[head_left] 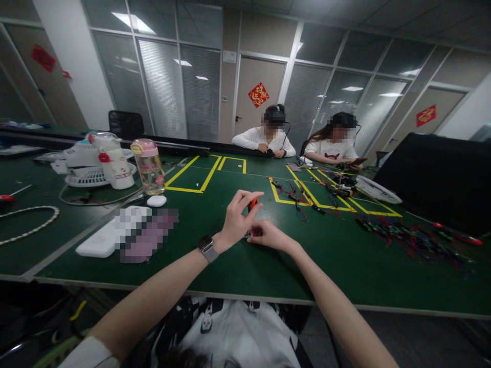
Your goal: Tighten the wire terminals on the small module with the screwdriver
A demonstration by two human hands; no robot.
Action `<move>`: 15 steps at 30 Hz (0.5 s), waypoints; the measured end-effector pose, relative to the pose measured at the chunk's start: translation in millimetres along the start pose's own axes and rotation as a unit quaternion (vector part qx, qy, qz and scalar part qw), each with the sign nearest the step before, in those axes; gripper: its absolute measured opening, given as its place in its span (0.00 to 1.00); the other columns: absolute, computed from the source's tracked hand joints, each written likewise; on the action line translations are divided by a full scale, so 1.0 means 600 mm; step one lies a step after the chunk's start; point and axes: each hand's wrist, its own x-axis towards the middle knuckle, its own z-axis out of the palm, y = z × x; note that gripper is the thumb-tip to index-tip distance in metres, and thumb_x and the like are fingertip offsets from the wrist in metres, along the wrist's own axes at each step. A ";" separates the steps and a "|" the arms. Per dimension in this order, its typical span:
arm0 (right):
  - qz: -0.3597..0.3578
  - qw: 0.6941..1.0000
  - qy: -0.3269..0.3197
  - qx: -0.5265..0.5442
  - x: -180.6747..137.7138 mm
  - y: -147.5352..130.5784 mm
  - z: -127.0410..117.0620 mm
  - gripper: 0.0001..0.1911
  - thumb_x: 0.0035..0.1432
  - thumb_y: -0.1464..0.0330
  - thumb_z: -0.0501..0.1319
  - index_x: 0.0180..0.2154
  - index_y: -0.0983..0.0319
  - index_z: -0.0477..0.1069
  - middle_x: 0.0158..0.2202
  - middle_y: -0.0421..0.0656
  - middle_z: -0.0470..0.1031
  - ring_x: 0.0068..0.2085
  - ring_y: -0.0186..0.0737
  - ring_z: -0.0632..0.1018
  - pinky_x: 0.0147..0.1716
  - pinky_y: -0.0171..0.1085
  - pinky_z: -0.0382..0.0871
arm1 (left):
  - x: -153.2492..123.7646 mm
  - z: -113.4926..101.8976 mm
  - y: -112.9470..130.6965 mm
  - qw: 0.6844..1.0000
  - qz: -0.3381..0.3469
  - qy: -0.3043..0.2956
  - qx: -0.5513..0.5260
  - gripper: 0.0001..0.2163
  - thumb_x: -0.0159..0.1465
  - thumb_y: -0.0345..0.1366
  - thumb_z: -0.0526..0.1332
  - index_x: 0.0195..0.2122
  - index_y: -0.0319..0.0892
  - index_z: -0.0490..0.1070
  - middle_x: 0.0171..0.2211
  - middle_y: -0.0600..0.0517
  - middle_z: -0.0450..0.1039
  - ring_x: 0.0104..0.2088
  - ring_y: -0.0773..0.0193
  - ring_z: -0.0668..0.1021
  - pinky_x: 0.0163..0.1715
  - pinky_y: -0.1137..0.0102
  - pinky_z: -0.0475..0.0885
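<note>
My left hand, with a watch at its wrist, closes its fingers around an upright orange-and-black handle, which looks like a screwdriver's. The lower end of that tool is hidden behind my hand. Just below and to the right, my right hand is closed low over the green table. Its fingertips pinch a small part with a bit of green, mostly covered by both hands. The hands are close together; whether the tool touches the part I cannot tell.
Wired small parts are heaped at right, others in yellow-taped areas. A white basket lies behind. At left are a flowered bottle, a white bottle, and a white box. Two people sit opposite.
</note>
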 end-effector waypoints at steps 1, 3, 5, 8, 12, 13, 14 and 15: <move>0.003 1.000 0.000 -0.001 0.000 0.000 0.000 0.06 0.48 0.73 0.67 0.30 0.64 0.72 0.23 0.35 0.68 0.25 0.32 0.68 0.28 0.32 0.63 | 0.000 0.000 0.000 1.000 -0.002 -0.004 -0.009 0.12 0.70 0.33 0.55 0.53 0.45 0.71 0.42 0.49 0.72 0.42 0.63 0.75 0.42 0.68 0.72; 0.006 1.000 0.002 -0.001 0.001 0.000 0.001 0.06 0.48 0.74 0.67 0.30 0.64 0.72 0.23 0.35 0.68 0.25 0.32 0.68 0.28 0.32 0.63 | -0.001 0.001 -0.001 1.000 -0.005 -0.009 -0.029 0.14 0.72 0.32 0.51 0.55 0.44 0.70 0.47 0.47 0.73 0.47 0.61 0.75 0.47 0.66 0.72; 0.008 1.000 0.004 -0.002 0.001 -0.001 0.002 0.06 0.48 0.74 0.68 0.30 0.64 0.72 0.23 0.35 0.67 0.26 0.32 0.68 0.28 0.32 0.63 | -0.001 0.001 -0.002 0.999 -0.009 -0.006 -0.042 0.15 0.72 0.31 0.49 0.56 0.44 0.69 0.50 0.46 0.73 0.50 0.61 0.75 0.50 0.65 0.71; 0.009 1.000 0.005 -0.006 0.001 -0.002 0.002 0.06 0.48 0.75 0.68 0.30 0.64 0.73 0.23 0.35 0.68 0.26 0.32 0.68 0.28 0.32 0.62 | 0.001 0.001 -0.002 0.999 -0.016 0.004 -0.041 0.15 0.71 0.31 0.51 0.56 0.44 0.69 0.48 0.47 0.74 0.47 0.63 0.76 0.47 0.67 0.72; 0.016 1.000 0.007 -0.015 -0.001 -0.006 0.001 0.06 0.48 0.75 0.68 0.30 0.64 0.73 0.23 0.34 0.68 0.25 0.31 0.68 0.28 0.32 0.62 | 0.003 -0.001 -0.003 1.000 -0.008 0.030 -0.001 0.12 0.69 0.32 0.56 0.53 0.43 0.70 0.39 0.50 0.72 0.39 0.64 0.75 0.40 0.69 0.72; 0.016 1.000 0.007 -0.016 -0.001 -0.007 0.001 0.06 0.48 0.75 0.67 0.31 0.64 0.73 0.23 0.34 0.68 0.25 0.31 0.68 0.28 0.32 0.62 | 0.003 -0.002 -0.003 0.999 -0.004 0.037 0.009 0.11 0.68 0.32 0.57 0.51 0.43 0.71 0.37 0.51 0.70 0.37 0.65 0.74 0.38 0.69 0.71; 0.016 1.000 0.006 -0.016 -0.001 -0.007 0.000 0.06 0.48 0.75 0.67 0.31 0.64 0.73 0.23 0.34 0.68 0.25 0.31 0.68 0.28 0.32 0.62 | 0.003 -0.002 -0.004 0.999 -0.001 0.044 0.017 0.10 0.67 0.32 0.59 0.49 0.43 0.72 0.36 0.52 0.69 0.36 0.65 0.73 0.37 0.70 0.71; 0.016 1.000 0.006 -0.016 -0.002 -0.008 0.000 0.06 0.48 0.75 0.67 0.31 0.64 0.74 0.23 0.34 0.68 0.25 0.31 0.68 0.28 0.32 0.62 | 0.003 -0.001 -0.005 0.999 0.001 0.047 0.020 0.09 0.67 0.33 0.60 0.48 0.43 0.73 0.35 0.52 0.67 0.35 0.66 0.73 0.36 0.70 0.71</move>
